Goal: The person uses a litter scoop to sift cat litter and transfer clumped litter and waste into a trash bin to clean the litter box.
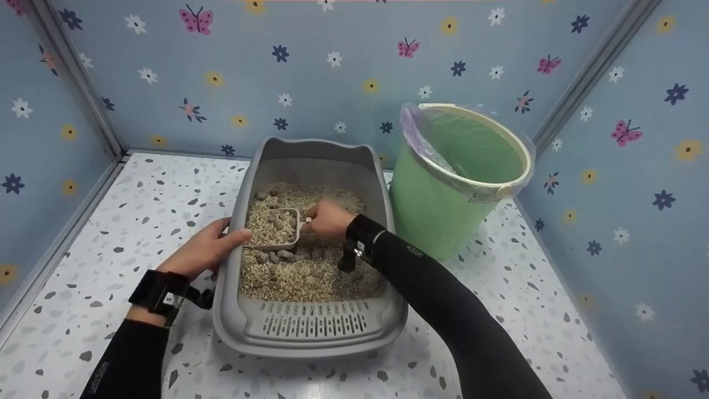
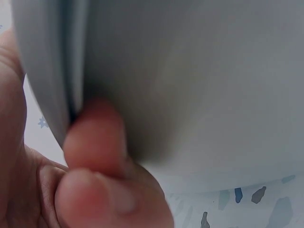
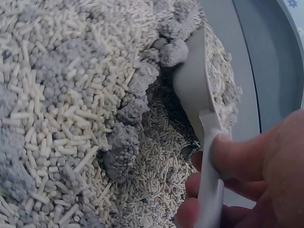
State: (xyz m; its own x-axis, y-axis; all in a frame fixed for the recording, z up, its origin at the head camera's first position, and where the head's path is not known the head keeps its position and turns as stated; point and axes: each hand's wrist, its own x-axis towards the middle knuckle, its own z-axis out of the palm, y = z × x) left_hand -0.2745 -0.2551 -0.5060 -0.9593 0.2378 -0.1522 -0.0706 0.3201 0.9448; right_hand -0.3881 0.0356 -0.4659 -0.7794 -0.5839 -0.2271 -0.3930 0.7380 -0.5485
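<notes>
A grey litter box (image 1: 230, 327) stands on the floor with pale pellet litter (image 1: 293, 280) and several grey clumps (image 1: 285, 254) inside. My left hand (image 1: 202, 249) grips the box's left rim, thumb on top; in the left wrist view its curled fingers (image 2: 97, 142) lie against the outer wall under the rim. By its handle, my right hand (image 1: 330, 219) holds a light-coloured litter scoop (image 3: 192, 78) low in the box. The scoop's head is filled with pellets and clumps and is near the left wall. Several clumps lie along its near side.
A green bin (image 1: 426, 216) with a pale purple liner bag (image 1: 418, 136) stands right of the box, its top uncovered. Flower-patterned panels (image 1: 332, 77) rise behind and on both sides. The speckled white floor (image 1: 160, 205) surrounds the box.
</notes>
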